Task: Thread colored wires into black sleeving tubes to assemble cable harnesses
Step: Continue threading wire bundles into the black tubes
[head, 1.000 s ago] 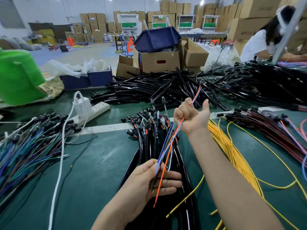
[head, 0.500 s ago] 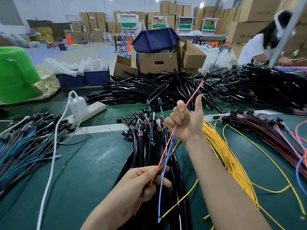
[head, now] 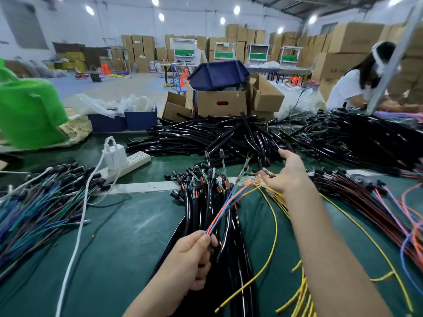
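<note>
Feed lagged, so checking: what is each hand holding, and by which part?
The left hand pinches the orange and blue wires at their near ends. The right hand holds nothing; its fingers are straight, stretched toward the black sleeving tubes.

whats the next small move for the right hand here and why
Probably take one tube from the black tube pile. The right hand is open, stretched to the pile's near edge, seemingly holding nothing, while the left hand pinches the orange and blue wires by their near ends, with no tube on them.
</note>
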`<state>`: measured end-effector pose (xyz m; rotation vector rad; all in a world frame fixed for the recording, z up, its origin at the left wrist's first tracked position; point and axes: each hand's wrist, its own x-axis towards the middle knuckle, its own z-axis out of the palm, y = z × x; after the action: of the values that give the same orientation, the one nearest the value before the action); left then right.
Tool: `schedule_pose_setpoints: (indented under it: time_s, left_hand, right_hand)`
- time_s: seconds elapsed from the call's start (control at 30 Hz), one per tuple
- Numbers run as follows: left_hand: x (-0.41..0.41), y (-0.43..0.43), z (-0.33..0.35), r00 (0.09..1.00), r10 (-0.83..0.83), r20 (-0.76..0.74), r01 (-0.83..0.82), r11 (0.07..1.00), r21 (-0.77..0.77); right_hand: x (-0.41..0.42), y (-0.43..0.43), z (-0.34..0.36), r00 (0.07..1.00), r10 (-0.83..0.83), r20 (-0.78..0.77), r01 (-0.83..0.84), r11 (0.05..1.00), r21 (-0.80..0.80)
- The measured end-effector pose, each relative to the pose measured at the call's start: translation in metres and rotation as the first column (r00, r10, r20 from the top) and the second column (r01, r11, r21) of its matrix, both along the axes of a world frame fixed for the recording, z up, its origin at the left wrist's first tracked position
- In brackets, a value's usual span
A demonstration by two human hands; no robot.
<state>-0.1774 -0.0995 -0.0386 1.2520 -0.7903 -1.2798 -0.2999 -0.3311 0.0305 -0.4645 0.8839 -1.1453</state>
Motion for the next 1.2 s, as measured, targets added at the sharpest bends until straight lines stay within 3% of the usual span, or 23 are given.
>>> schedule_pose_setpoints:
  time_s: [0.07,0.1,0.13,0.17,0.2,0.23,0.3,0.37,0.4,0.47,0.53,0.6,0.7,0.77,0.83,0.93,1.03,1.2]
  left_hand:
    - [-0.001,0.001,-0.002,0.993,-0.008,0.119,0.008,1.0,-0.001]
    - [-0.001,0.001,-0.003,0.977,-0.012,0.214,0.015,1.0,-0.011]
    - [0.0,0.001,-0.004,0.942,-0.012,0.336,0.023,0.999,-0.029]
    - [0.003,0.001,-0.004,0.879,-0.004,0.476,0.032,0.998,-0.05]
    - [0.006,0.001,-0.003,0.796,0.009,0.606,0.046,0.996,-0.076]
    - [0.011,0.001,0.0,0.714,0.027,0.7,0.062,0.993,-0.102]
    - [0.022,0.0,0.011,0.598,0.043,0.8,0.102,0.986,-0.129]
    - [0.033,0.004,0.024,0.529,0.043,0.847,0.127,0.983,-0.129]
    - [0.039,0.008,0.028,0.53,0.05,0.847,0.118,0.984,-0.131]
    - [0.051,0.018,0.033,0.659,0.094,0.746,0.034,0.988,-0.154]
    - [0.055,0.028,0.031,0.817,0.235,0.527,-0.153,0.969,-0.195]
    - [0.05,0.03,0.027,0.854,0.438,0.281,-0.397,0.898,-0.192]
    - [0.031,0.019,0.027,0.81,0.58,-0.094,-0.587,0.801,-0.117]
    - [0.022,0.01,0.035,0.764,0.56,-0.321,-0.612,0.786,-0.085]
    - [0.015,0.004,0.041,0.739,0.507,-0.444,-0.588,0.807,-0.057]
    - [0.011,0.001,0.046,0.691,0.457,-0.559,-0.547,0.837,0.009]
    - [0.01,0.002,0.048,0.692,0.43,-0.58,-0.495,0.867,0.052]
    - [0.006,0.003,0.051,0.661,0.386,-0.643,-0.49,0.871,0.02]
  right_hand:
    - [0.002,0.016,0.01,0.94,-0.095,-0.329,0.013,0.97,-0.243]
    - [0.005,0.032,0.009,0.85,-0.164,-0.501,-0.081,0.899,-0.43]
    - [0.009,0.051,0.003,0.74,-0.241,-0.628,-0.275,0.744,-0.609]
    - [0.011,0.075,-0.009,0.633,-0.315,-0.708,-0.525,0.498,-0.69]
    - [0.012,0.098,-0.023,0.534,-0.412,-0.738,-0.722,0.231,-0.652]
    - [0.01,0.114,-0.037,0.457,-0.507,-0.731,-0.835,0.037,-0.549]
    - [0.007,0.131,-0.05,0.426,-0.588,-0.688,-0.89,-0.133,-0.437]
    - [0.007,0.133,-0.056,0.512,-0.555,-0.656,-0.848,-0.205,-0.489]
    - [0.008,0.134,-0.058,0.548,-0.552,-0.628,-0.821,-0.214,-0.529]
    - [0.01,0.134,-0.065,0.602,-0.594,-0.533,-0.765,-0.239,-0.598]
    - [0.011,0.135,-0.074,0.639,-0.613,-0.465,-0.71,-0.238,-0.662]
    - [0.01,0.135,-0.078,0.653,-0.626,-0.426,-0.662,-0.199,-0.723]
    - [0.01,0.137,-0.084,0.656,-0.631,-0.415,-0.59,-0.086,-0.803]
    - [0.009,0.137,-0.086,0.679,-0.601,-0.422,-0.548,-0.033,-0.836]
    - [0.007,0.135,-0.086,0.712,-0.557,-0.428,-0.512,0.007,-0.859]
    - [0.008,0.135,-0.087,0.74,-0.515,-0.434,-0.482,0.045,-0.875]
    - [0.009,0.136,-0.088,0.737,-0.503,-0.451,-0.496,0.051,-0.867]
    - [0.008,0.135,-0.086,0.716,-0.53,-0.454,-0.494,0.075,-0.866]
